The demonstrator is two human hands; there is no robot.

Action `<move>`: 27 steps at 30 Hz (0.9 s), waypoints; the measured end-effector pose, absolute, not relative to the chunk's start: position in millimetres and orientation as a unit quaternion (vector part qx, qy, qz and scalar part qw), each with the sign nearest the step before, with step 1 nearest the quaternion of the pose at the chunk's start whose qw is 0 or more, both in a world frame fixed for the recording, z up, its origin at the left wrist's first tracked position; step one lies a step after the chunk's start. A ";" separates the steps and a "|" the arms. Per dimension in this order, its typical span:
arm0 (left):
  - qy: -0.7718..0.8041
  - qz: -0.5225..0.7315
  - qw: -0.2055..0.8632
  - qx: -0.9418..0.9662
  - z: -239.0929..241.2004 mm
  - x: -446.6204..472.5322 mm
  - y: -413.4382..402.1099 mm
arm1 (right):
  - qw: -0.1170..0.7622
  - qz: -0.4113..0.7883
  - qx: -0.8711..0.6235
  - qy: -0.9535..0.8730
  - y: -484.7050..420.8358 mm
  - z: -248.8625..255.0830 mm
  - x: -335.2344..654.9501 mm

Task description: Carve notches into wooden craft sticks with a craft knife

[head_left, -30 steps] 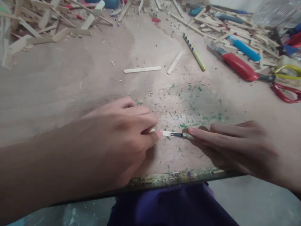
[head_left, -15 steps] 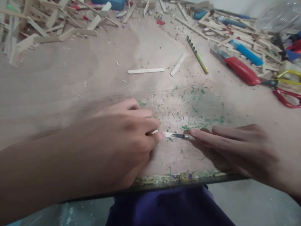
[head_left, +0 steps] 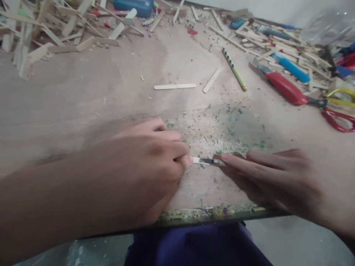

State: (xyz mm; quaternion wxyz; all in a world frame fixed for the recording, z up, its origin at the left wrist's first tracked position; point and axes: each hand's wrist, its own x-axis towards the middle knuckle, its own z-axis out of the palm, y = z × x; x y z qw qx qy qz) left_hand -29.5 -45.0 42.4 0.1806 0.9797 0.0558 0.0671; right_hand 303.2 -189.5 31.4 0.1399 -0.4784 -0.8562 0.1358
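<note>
My left hand (head_left: 158,159) is closed around a pale wooden craft stick (head_left: 196,160), pressing it to the table with thumb and finger. Most of the stick is hidden under that hand. In my right hand (head_left: 266,173) is a slim craft knife (head_left: 215,162) with a dark blade and metal collar, pinched in the fingers. Its blade lies along the stick's exposed end, just right of my left thumb. Green and dark shavings (head_left: 219,151) are scattered about the two hands. Farther back, a whole craft stick (head_left: 175,87) and a shorter stick piece (head_left: 212,79) lie flat.
A yellow-green pencil (head_left: 235,70), a red utility knife (head_left: 287,88) and scissors (head_left: 340,120) lie on the right. Heaps of wooden sticks cover the back left (head_left: 63,27) and back right (head_left: 299,55). The table's front edge (head_left: 205,218) is close below the hands.
The knife and my right hand have shifted slightly left along the stick, towards my left thumb. The view has tilted a little, so the table's things sit lower.
</note>
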 end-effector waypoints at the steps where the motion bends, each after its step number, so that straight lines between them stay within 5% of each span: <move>1: 0.055 0.067 0.179 0.980 43.1 -29.0 -45.1 | 0.135 0.129 -0.476 -0.860 -188.4 31.4 301.9; 27: 0.057 0.141 0.186 0.971 27.5 -30.7 -39.0 | 0.132 0.138 -0.424 -0.885 -175.2 49.0 289.6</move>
